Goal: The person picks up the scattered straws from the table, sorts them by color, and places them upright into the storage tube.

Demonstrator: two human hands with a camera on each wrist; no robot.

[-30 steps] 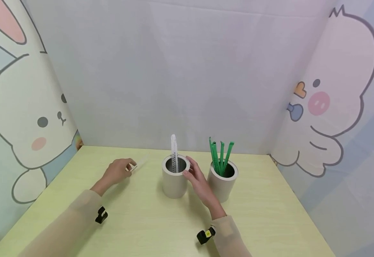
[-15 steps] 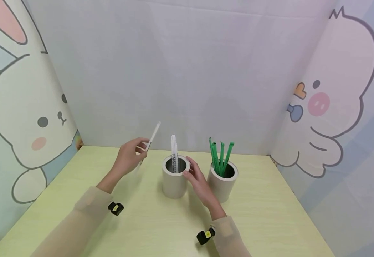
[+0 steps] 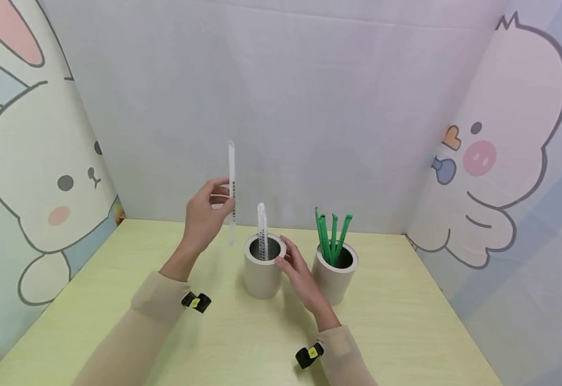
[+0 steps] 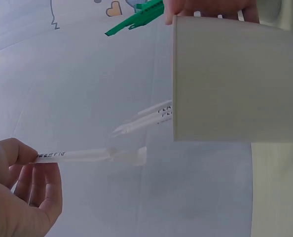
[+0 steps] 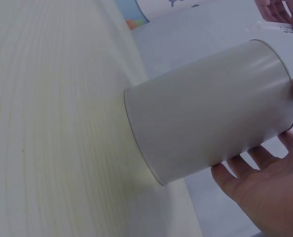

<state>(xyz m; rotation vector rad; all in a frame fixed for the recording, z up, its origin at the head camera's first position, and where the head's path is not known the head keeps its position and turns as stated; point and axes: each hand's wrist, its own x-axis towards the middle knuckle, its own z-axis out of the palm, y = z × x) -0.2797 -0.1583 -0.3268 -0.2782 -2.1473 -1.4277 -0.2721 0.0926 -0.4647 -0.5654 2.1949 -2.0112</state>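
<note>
My left hand pinches a white wrapped straw between thumb and fingers, nearly upright in the head view. Its lower end hangs up and left of the off-white cylindrical cup, which stands on the table. Inside that cup lean several white wrapped straws. My right hand holds this cup from its right side, thumb at the rim and fingers around the wall. In the left wrist view, the held straw points toward the cup's mouth, apart from the cup.
A second off-white cup stands just right of my right hand, holding several green wrapped straws. Both stand on a pale yellow wood-grain table. A plain pale cloth rises behind, with cartoon-printed cloth on both sides.
My left hand lifts the straw from near the tabletop and moves it up and right, turning it from slanted to almost vertical. The right hand and both cups stay in place.
</note>
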